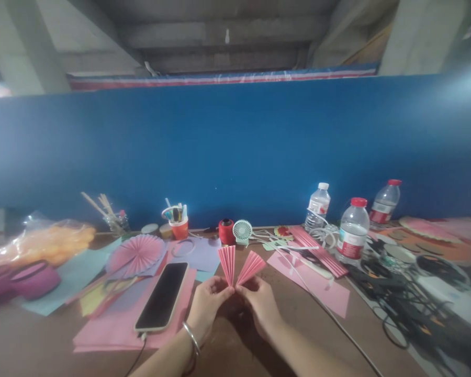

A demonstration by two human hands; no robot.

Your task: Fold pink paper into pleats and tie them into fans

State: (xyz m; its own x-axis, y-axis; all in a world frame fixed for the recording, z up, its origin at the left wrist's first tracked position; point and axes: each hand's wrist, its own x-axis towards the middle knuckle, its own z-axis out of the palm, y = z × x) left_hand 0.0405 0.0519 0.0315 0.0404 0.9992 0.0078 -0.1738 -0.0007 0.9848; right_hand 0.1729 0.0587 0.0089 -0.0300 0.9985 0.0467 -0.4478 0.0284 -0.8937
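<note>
Pleated pink paper, a folded paper fan [227,263], spreads upward in two wedges between my hands. My left hand [212,298] pinches the base of the left wedge, thumb toward the middle. The base of the right wedge sits in the pinch of my right hand [261,301]. Both thumbs nearly meet at the bottom of the folds; whether the wedges are joined there I cannot tell. Left of my hands, a phone [163,297] lies on pink paper sheets [102,331]. To the right rests another pleated pink strip [317,251].
A pink paper rosette [135,254] lies at left. Behind my hands stand a red cup [178,229] of tools, a red spool [226,231] and a small fan [242,232]. Water bottles [353,233] and tangled black cables [408,298] occupy the right. A white cable [322,303] crosses the table.
</note>
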